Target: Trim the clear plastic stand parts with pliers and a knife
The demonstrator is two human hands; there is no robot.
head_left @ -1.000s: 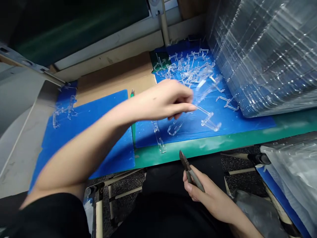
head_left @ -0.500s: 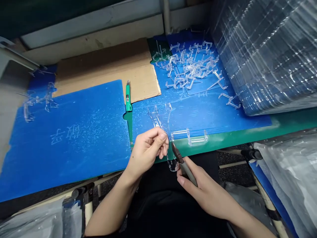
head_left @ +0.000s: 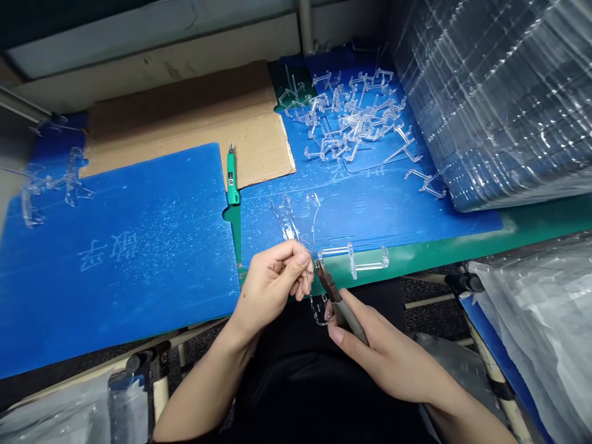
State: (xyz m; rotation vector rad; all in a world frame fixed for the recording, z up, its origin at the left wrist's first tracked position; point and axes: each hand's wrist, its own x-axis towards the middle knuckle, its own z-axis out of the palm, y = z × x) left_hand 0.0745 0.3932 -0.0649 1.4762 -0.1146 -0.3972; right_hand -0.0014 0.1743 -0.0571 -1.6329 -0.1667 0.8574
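Observation:
My left hand (head_left: pixel 280 273) pinches a clear plastic part (head_left: pixel 290 229), whose forked end points away over the blue sheet. Its rounded lower end shows below my fingers, near the table's front edge. A clear branching sprue (head_left: pixel 352 261) sticks out to the right from beside that part. My right hand (head_left: pixel 365 345) is wrapped round the grey handles of the nippers (head_left: pixel 329 285). Their jaw tips are at the left end of the sprue, close to my left fingertips; whether the blades have closed on it I cannot tell.
Several loose clear sprues (head_left: pixel 361 120) lie heaped at the back right. A tall stack of clear trays (head_left: pixel 490 111) stands to their right. A green utility knife (head_left: pixel 232 176) rests by the cardboard (head_left: pixel 185 123). More clear pieces (head_left: pixel 50 185) lie at the far left.
The nippers' tips have shifted slightly up and left, closer to the sprue's left end. My left hand keeps its pinch on the plastic part. The whole view has shifted slightly.

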